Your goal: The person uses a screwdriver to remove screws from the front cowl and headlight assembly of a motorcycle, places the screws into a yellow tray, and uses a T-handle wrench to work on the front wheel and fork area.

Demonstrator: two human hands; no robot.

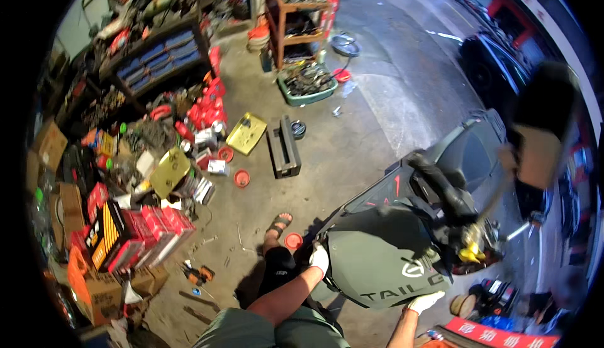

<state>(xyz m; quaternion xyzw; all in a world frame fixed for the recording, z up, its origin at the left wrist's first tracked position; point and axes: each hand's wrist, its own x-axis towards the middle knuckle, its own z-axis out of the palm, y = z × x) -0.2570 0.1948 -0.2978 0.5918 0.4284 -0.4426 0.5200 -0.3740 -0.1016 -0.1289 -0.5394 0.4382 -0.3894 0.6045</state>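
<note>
A grey-green scooter front panel [377, 260] fills the lower middle, set against the scooter's dark body [440, 178]. My left hand [319, 259], in a white glove, grips the panel's left edge. My right hand [425, 301], also gloved in white, holds the panel's lower right edge. My knee and sandalled foot [279, 224] show to the left of the panel. A yellow part [470, 252] and cables sit exposed at the panel's upper right.
Red and yellow boxes [145, 228] and cans lie heaped on the floor at left. A black crate [283, 147] and a green basin of parts [306, 82] stand further off, by wooden shelves [289, 15]. A small orange tool [200, 275] lies near my leg.
</note>
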